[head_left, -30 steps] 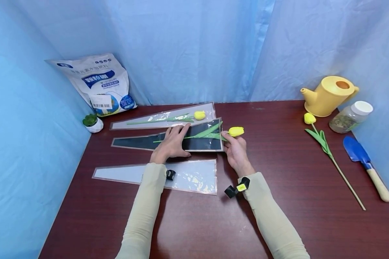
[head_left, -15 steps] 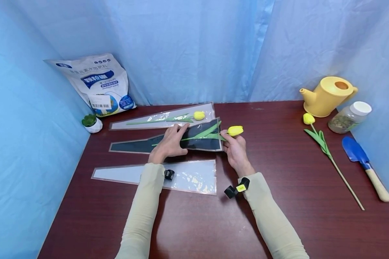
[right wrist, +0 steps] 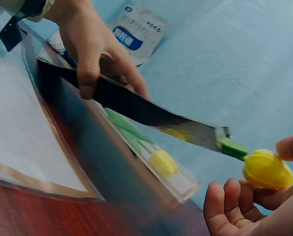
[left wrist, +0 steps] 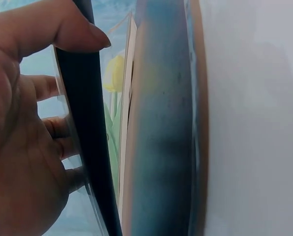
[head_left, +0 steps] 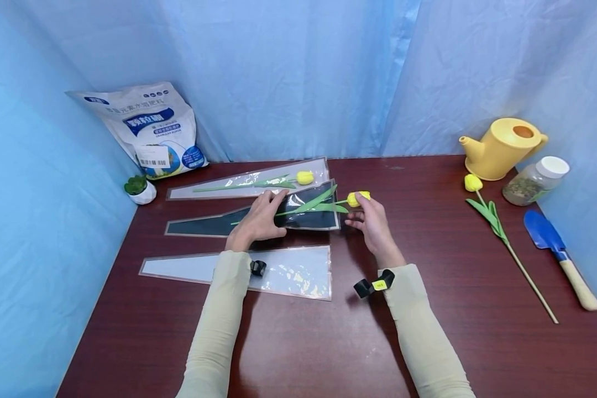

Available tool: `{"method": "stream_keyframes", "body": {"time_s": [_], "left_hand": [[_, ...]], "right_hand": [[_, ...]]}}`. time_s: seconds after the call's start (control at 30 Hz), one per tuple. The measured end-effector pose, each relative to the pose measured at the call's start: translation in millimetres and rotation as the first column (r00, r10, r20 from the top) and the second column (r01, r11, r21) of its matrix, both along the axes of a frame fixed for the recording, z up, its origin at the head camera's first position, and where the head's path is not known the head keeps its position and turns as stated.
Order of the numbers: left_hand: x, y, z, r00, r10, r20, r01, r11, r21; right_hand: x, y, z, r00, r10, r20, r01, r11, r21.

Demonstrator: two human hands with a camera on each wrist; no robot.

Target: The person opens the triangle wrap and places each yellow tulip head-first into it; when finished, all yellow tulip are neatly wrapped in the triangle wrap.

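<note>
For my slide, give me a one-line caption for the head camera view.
Left hand grips a dark flower sleeve while right hand holds a yellow tulip at its mouth.

Even, bright overhead lighting is noted in the head view, with soft shadows under the forearms. Glare is seen on the clear sleeve (head_left: 298, 272). Wide-angle bending is observed at the edges. Both wrist views are blurred at close range

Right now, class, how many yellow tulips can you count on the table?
3: one inside the far sleeve, one held by the right hand at the dark sleeve's mouth, one loose beside the watering can.
</note>
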State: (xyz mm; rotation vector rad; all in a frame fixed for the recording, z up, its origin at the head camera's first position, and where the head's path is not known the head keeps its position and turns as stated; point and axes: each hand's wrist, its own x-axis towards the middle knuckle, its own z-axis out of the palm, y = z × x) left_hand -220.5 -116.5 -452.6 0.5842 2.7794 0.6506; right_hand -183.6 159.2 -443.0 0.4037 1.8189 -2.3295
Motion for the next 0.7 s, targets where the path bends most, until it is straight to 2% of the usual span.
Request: {"method": "stream_keyframes", "body": {"time_s": [0.43,0.7], "left_hand": [[0.7,-0.7,0.3,1.0,-0.008,-0.005,0.008,1.0,-0.005],[0.8,0.3,2.2,1.0,-0.011,-0.011,0.011,1.0,-0.007]], "right_hand": [[2.0,1.4,1.2,0.993,-0.046,-0.107,0.064,0.983,0.173],[1.0,-0.8,-2.5,0.987,-0.043,-0.155,0.075,0.975,0.208]]}}
